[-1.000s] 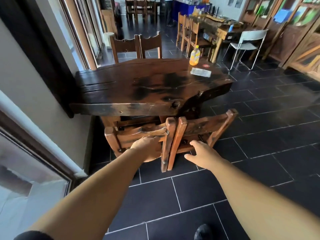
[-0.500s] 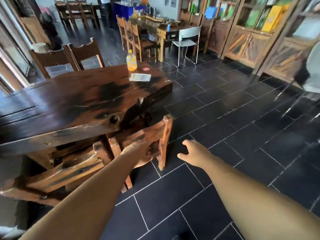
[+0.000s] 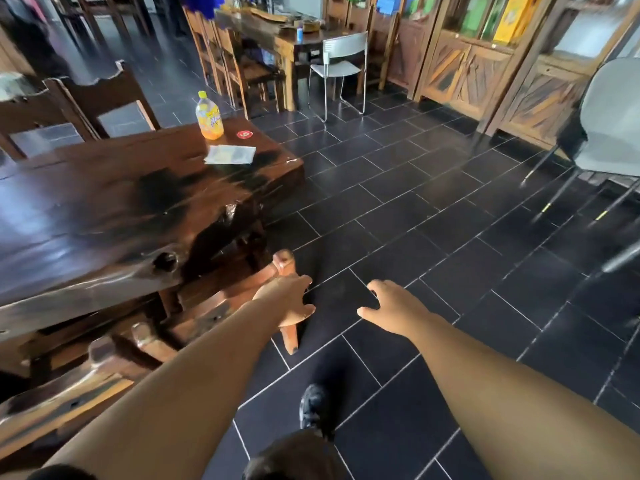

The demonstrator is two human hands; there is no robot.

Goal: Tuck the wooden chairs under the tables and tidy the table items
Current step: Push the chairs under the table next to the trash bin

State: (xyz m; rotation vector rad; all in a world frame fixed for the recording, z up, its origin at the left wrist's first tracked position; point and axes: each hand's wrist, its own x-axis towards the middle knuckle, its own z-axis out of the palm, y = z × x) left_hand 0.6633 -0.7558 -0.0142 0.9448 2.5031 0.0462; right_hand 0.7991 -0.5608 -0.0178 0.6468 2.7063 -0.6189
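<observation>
A dark slab-wood table (image 3: 104, 209) fills the left half. Two wooden chairs are pushed under its near edge; the right chair (image 3: 221, 299) has its back post sticking out at the table's corner, and the left chair (image 3: 69, 407) sits low at the left. My left hand (image 3: 287, 299) rests on the right chair's back post, fingers wrapped around the wood. My right hand (image 3: 391, 306) hovers open over the floor, right of that chair, touching nothing. On the table's far end stand a yellow drink bottle (image 3: 209, 116), a flat clear packet (image 3: 230, 154) and a red round sticker (image 3: 244, 134).
Two more wooden chairs (image 3: 100, 98) stand behind the table. A second wooden table (image 3: 287, 39) with chairs and a white metal chair (image 3: 341, 64) are further back. Wooden cabinets (image 3: 485, 64) line the right wall, and a grey chair (image 3: 606, 133) stands at right. Dark tiled floor; my shoe (image 3: 313, 407).
The view has swung right along the table. My left hand has shifted from the left chair's back to the right chair's post, and my right hand has come off the chair.
</observation>
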